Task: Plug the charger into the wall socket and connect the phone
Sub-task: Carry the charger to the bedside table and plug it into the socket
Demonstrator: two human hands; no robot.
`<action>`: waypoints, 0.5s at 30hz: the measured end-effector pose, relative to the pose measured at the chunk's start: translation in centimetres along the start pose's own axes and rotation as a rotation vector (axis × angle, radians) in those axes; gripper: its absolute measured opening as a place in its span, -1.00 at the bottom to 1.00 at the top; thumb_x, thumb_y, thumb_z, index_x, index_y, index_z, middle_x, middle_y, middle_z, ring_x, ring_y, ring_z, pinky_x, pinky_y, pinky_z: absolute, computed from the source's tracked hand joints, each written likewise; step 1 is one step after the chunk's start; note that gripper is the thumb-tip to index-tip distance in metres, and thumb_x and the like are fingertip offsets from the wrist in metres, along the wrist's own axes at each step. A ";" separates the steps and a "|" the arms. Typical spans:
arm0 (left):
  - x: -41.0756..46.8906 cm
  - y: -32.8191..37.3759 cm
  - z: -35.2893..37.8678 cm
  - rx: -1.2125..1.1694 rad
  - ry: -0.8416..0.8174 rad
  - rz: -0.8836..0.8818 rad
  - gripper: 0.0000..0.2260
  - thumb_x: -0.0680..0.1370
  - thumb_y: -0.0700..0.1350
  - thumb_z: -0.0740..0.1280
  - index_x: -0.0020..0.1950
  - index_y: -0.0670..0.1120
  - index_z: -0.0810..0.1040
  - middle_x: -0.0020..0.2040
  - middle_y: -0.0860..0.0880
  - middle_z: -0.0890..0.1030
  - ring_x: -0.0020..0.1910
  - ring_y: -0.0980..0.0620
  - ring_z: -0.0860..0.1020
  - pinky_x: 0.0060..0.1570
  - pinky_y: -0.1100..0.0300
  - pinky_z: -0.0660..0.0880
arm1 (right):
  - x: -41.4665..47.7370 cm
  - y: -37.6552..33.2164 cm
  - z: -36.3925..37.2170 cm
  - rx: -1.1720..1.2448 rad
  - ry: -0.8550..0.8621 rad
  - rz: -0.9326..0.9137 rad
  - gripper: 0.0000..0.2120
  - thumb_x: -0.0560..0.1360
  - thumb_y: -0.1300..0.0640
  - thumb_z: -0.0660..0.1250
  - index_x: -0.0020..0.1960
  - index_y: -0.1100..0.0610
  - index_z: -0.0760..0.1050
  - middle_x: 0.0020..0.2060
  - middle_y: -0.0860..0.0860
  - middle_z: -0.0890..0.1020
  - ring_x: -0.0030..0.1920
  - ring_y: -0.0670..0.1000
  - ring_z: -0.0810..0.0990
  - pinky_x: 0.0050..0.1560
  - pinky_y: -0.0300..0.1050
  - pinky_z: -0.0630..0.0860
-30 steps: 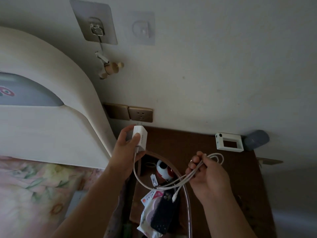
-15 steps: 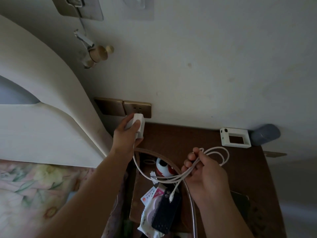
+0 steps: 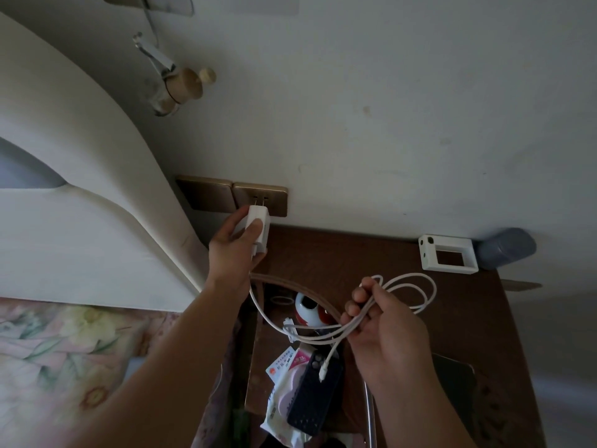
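My left hand (image 3: 231, 250) grips the white charger block (image 3: 258, 225), whose two prongs sit right at the slots of the gold wall socket (image 3: 261, 199). Whether the prongs are inside the slots I cannot tell. A white cable (image 3: 405, 294) runs from the block in a low arc to my right hand (image 3: 384, 334), which holds several loops of it bunched together. The cable's free plug end (image 3: 323, 376) dangles over a dark phone (image 3: 315, 396) lying in an open drawer below.
A brown bedside table (image 3: 371, 257) stands against the wall with a white frame-shaped box (image 3: 447, 258) and a grey object (image 3: 505, 248) at the back. A gold switch plate (image 3: 205, 193) adjoins the socket. The cream headboard (image 3: 80, 202) rises left. Packets and a round red-white item fill the drawer.
My left hand has carried the charger block up from above the table to the socket face. The right hand kept its hold on the cable loops.
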State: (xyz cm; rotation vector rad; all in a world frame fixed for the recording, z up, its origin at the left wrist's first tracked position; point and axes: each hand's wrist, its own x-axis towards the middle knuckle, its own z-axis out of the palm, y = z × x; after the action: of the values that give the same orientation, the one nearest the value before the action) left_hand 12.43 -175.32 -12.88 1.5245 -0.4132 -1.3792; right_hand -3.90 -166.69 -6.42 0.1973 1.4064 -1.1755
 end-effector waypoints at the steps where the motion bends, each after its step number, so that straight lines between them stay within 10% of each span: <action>1: 0.0 0.1 0.0 -0.003 0.000 0.001 -0.70 0.50 -0.15 0.38 0.16 0.18 0.56 0.33 -0.07 0.38 0.24 -0.12 0.44 0.06 -0.02 0.58 | 0.0 0.0 0.0 -0.001 0.003 0.000 -0.84 0.59 0.19 0.20 -0.06 0.16 0.54 -0.39 0.03 0.50 -0.35 -0.01 0.42 -0.20 -0.09 0.39; 15: -0.2 0.7 1.1 -0.010 0.047 0.038 -0.67 0.51 -0.14 0.38 0.25 0.11 0.54 0.21 -0.01 0.43 0.15 -0.03 0.47 -0.01 0.09 0.58 | 0.2 0.0 0.4 -0.005 -0.009 -0.012 -0.83 0.60 0.19 0.18 -0.09 0.15 0.53 -0.39 0.03 0.49 -0.36 -0.02 0.41 -0.26 -0.11 0.38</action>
State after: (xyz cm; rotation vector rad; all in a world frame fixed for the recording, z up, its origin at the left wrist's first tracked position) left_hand 11.67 -175.95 -11.99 1.5305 -0.4028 -1.3119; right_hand -3.67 -167.13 -6.48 0.1803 1.4046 -1.1807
